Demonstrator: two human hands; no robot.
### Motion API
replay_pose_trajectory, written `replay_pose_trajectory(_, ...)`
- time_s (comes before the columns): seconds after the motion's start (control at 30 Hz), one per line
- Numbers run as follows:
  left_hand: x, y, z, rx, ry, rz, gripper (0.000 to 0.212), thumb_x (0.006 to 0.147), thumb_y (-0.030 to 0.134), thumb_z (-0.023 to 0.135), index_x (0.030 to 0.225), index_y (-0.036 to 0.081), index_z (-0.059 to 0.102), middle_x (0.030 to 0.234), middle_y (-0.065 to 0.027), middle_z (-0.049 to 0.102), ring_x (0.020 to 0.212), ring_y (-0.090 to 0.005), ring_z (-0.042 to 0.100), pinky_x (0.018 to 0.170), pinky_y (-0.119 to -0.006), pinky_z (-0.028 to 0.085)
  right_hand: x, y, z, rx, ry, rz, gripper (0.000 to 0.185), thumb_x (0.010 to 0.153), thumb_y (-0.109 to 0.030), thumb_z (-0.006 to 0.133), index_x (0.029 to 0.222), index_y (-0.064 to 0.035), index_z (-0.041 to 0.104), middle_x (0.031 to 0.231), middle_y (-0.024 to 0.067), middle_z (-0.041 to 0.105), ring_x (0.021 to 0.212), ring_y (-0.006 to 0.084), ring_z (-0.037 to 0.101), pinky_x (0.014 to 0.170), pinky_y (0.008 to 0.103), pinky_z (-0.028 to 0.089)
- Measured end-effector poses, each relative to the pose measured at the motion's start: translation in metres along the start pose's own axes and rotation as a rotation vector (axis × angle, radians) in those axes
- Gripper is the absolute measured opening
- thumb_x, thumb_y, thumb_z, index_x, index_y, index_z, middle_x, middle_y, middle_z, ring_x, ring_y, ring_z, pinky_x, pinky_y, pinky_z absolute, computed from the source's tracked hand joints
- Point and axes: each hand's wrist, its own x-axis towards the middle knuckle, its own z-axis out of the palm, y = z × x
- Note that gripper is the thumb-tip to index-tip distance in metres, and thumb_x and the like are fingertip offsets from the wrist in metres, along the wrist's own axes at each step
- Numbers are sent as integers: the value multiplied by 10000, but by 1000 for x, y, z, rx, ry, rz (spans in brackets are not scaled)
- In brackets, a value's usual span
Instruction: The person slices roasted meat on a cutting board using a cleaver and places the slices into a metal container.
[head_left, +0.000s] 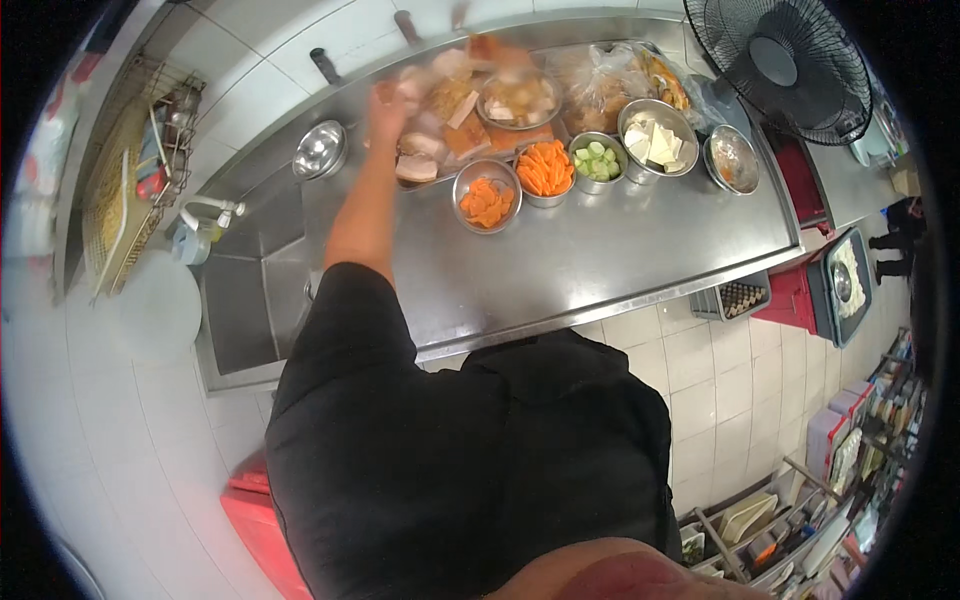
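My left hand (386, 112) reaches to the back of the steel counter, beside a tray heaped with pale slabs of meat (417, 166) and orange-brown blocks (466, 136). Blur over its fingers hides whether they grip anything. My right hand is out of view. On the heap sits a steel bowl of pale chunks (517, 112). A row of steel bowls stands in front and to the right, holding sliced carrots (486, 204), carrot sticks (546, 169), green vegetable pieces (596, 161) and white blocks (660, 144). To the left of my hand is a shiny steel bowl (319, 150).
A sink basin (244, 307) with a white faucet (210, 213) is at left. Clear plastic bags of food (600, 82) lie at the back. A black fan (780, 64) stands at the right end, near another steel bowl (731, 159). An egg crate (739, 296) sits below the counter's edge.
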Motion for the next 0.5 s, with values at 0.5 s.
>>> replay_pose_trajectory(0.5,-35,-50,-44,470,278,516,422,1019,290,549,1322,-2,553,1371,-197,531,1248,-345,527,1046,-449,443,-36,-103,7,-166,287,-54,297,780,-122,537,991,70,618,847,274,684,731,389,698,625,467,542)
